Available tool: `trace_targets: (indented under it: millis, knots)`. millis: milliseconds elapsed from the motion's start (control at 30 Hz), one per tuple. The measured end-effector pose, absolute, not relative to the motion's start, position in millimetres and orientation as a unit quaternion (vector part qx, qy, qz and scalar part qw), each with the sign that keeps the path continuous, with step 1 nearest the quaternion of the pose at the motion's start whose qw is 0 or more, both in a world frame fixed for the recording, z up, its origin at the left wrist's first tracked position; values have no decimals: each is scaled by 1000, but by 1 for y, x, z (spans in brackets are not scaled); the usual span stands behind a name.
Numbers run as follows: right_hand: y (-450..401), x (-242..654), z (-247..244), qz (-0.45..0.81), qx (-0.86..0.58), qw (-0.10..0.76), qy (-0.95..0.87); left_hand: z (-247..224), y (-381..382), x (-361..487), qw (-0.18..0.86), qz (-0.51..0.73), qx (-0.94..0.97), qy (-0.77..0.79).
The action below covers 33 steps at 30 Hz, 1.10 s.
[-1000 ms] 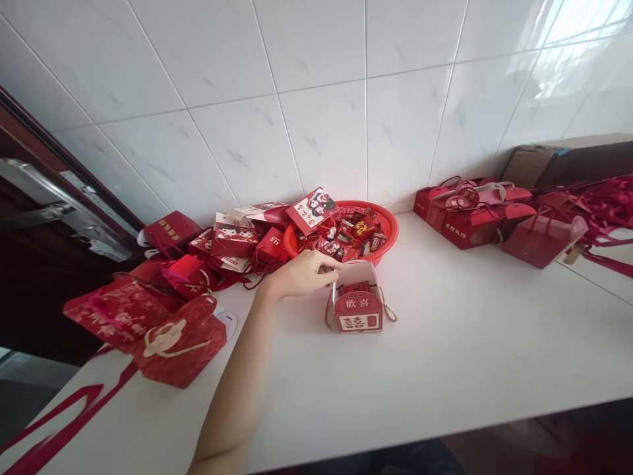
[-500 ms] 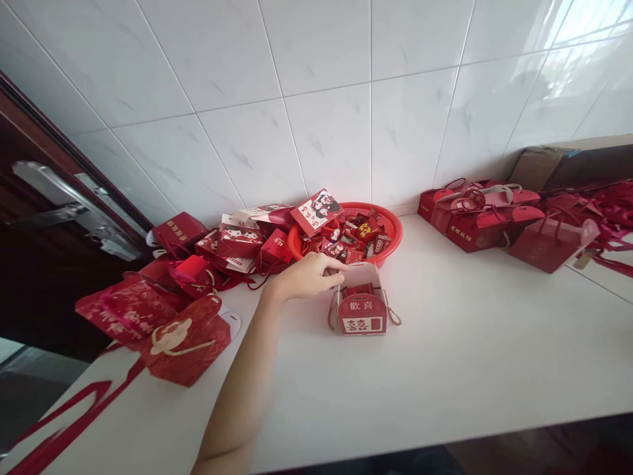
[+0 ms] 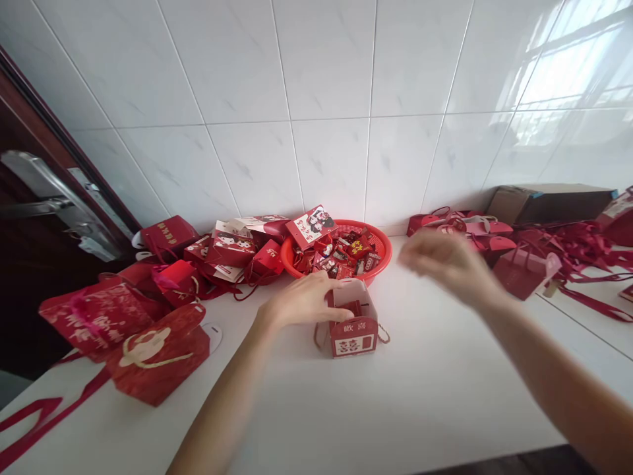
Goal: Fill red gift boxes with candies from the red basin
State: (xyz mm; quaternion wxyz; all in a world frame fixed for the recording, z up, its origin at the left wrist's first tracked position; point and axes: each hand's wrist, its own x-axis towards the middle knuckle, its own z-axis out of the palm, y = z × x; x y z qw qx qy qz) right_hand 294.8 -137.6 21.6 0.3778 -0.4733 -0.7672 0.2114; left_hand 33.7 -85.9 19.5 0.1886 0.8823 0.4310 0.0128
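A small red paper candy box (image 3: 355, 345) with Chinese characters on its front stands upright on the white table, its top flaps raised. Red packets (image 3: 352, 307) show inside it, and twisted cord handles hang at both sides. My left hand (image 3: 304, 300) grips the box from the left, thumb at the front flap and fingers by the rear wall. To the right of the box, my right hand (image 3: 440, 260) is raised over the table, smeared by motion; its fingers cannot be made out clearly. Behind the box sits a red plastic basket (image 3: 386, 254) of wrapped candies (image 3: 341, 257).
Several red gift boxes (image 3: 158, 359) are piled at the left, with red ribbon (image 3: 59, 422) at the table edge. More red boxes (image 3: 521, 274) and a brown cardboard box (image 3: 548, 204) stand at the right. A tiled wall (image 3: 326, 152) closes the back; a dark door (image 3: 30, 264) is left.
My right hand has come into view from the right. My left hand has opened wider across the candy box's left side. The view has shifted somewhat to the right.
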Motion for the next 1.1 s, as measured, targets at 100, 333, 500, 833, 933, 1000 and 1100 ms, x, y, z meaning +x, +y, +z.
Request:
trace_targets:
  millis: [100, 333, 500, 833, 933, 1000, 1100]
  knots:
    - [-133, 273, -12, 259, -465, 353, -769, 15, -87, 37, 191, 15, 882, 431]
    - [-126, 251, -52, 230, -400, 410, -787, 3, -86, 47, 254, 73, 895, 360]
    - [-130, 254, -63, 236, -376, 418, -793, 10, -88, 45, 314, 82, 882, 340]
    - [-130, 261, -69, 245, -365, 404, -802, -25, -81, 30, 167, 282, 857, 397]
    - [-130, 261, -72, 270, -375, 425, -778, -39, -85, 26, 165, 279, 872, 368]
    - [-129, 260, -75, 279, -383, 446, -759, -44, -89, 24, 164, 293, 872, 356]
    - [-127, 259, -81, 271, -408, 474, -732, -52, -98, 24, 181, 313, 864, 349]
